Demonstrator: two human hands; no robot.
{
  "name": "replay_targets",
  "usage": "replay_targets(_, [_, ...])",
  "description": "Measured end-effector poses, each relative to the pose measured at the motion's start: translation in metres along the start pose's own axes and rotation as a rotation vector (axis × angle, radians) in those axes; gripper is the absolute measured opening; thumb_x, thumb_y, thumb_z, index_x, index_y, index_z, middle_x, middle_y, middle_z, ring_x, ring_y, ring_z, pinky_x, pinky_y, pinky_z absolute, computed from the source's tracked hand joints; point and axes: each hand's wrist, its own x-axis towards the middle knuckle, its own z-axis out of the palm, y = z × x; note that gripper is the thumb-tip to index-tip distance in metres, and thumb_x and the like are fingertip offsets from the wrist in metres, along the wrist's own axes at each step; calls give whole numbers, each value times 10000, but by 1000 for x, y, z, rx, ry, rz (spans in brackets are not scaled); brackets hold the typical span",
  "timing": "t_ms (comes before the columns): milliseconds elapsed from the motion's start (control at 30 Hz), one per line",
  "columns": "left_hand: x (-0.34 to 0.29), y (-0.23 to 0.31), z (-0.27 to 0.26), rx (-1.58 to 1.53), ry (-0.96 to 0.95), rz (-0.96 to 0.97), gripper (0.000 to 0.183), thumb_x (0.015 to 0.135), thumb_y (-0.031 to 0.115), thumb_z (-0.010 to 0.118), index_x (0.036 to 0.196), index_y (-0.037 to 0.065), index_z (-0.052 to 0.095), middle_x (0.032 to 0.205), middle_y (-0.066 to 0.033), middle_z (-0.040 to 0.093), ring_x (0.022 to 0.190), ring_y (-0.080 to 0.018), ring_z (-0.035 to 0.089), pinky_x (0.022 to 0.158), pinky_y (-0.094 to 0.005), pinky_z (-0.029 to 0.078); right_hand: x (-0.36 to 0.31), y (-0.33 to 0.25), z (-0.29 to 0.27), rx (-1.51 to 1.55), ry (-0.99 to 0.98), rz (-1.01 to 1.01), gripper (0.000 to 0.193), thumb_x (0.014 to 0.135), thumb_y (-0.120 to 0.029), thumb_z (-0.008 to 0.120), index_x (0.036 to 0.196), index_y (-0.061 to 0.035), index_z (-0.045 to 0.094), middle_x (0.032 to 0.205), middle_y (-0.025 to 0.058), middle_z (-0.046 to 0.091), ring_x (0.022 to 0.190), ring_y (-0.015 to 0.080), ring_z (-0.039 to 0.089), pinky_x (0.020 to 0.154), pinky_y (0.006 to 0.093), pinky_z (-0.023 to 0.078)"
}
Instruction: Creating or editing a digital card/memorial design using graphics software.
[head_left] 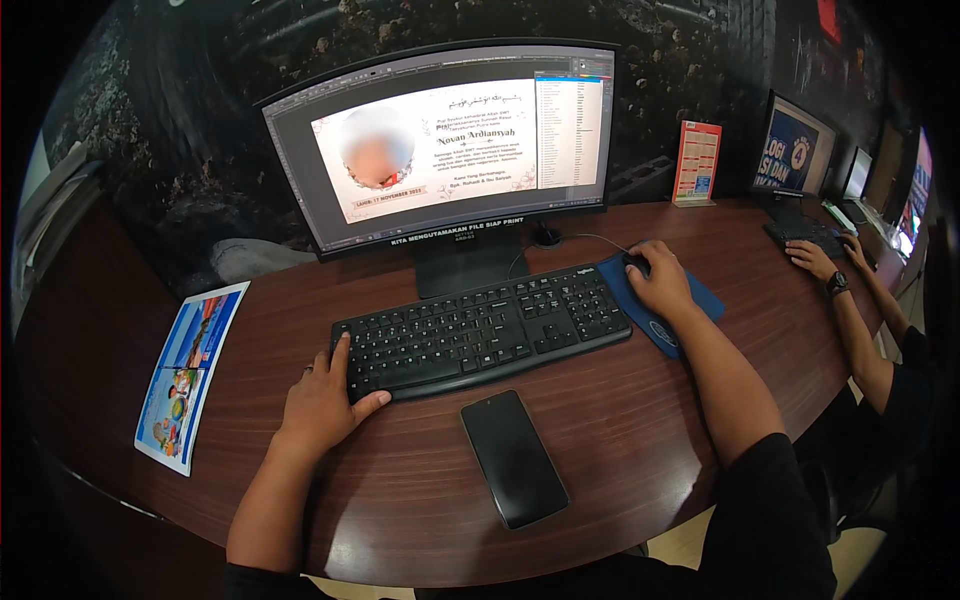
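Observation:
A black keyboard [430,340] lies before me on the brown wooden desk [400,480]. My left hand [325,395] rests at its left end, fingers apart, with the index finger on the left keys and the thumb by the front edge. At the right, my right hand [658,283] is curled over a black mouse [637,264] on a blue mouse pad [705,298]. Behind the keyboard stands a monitor [290,130] showing a card design with a round photo and a list panel. A dark-screened smartphone [514,458] lies in front of the keyboard.
A colourful printed sheet [190,380] lies at the left. A red and white card stand [697,163] is at the back right. Farther right, another person's hands [810,258] are at a second keyboard [785,235] and monitor [800,145]. A dark patterned wall rises behind.

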Motion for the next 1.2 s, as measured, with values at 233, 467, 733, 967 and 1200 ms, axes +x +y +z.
replay_targets(233, [1, -1, 1, 0, 3, 5, 1131, 873, 770, 655, 1642, 31, 280, 1455, -328, 522, 1304, -471, 599, 1012, -562, 542, 0, -1, -1, -2, -4, 15, 322, 905, -177, 743, 1202, -56, 719, 1278, 138, 661, 1230, 368, 618, 1076, 453, 481])
replay_targets(467, [0, 0, -1, 4, -10, -2, 1130, 876, 770, 653, 1642, 29, 279, 1489, -336, 498, 1329, -474, 581, 1025, -569, 537, 0, -3, -1, -17, -11, 15, 320, 906, -176, 739, 1202, -57, 721, 1277, 137, 661, 1221, 368, 623, 1073, 455, 483])
replay_targets(733, [1, 0, 0, 7, -15, -3, 1119, 877, 772, 650, 1638, 36, 288, 1500, -338, 488, 1333, -481, 576, 1028, -576, 534, 0, -4, -3, -17, -9, 15, 318, 903, -177, 738, 1197, -58, 722, 1265, 133, 667, 1213, 365, 626, 1061, 457, 488])
replay_targets(967, [1, 0, 0, 9, -26, -18, 1117, 875, 768, 656, 1641, 43, 287, 1512, -339, 478, 1349, -492, 560, 1039, -585, 523, -1, -7, -3, -12, 1, 11, 319, 899, -175, 732, 1195, -55, 720, 1259, 135, 670, 1208, 368, 629, 1060, 458, 488])
replay_targets(1200, [0, 3, -3, 2, -26, -23, 1117, 873, 771, 655, 1638, 42, 295, 1486, -328, 501, 1332, -486, 573, 1038, -562, 529, -1, -5, -2, 5, 14, -1, 325, 898, -178, 733, 1198, -56, 717, 1257, 142, 669, 1205, 370, 630, 1059, 459, 489])
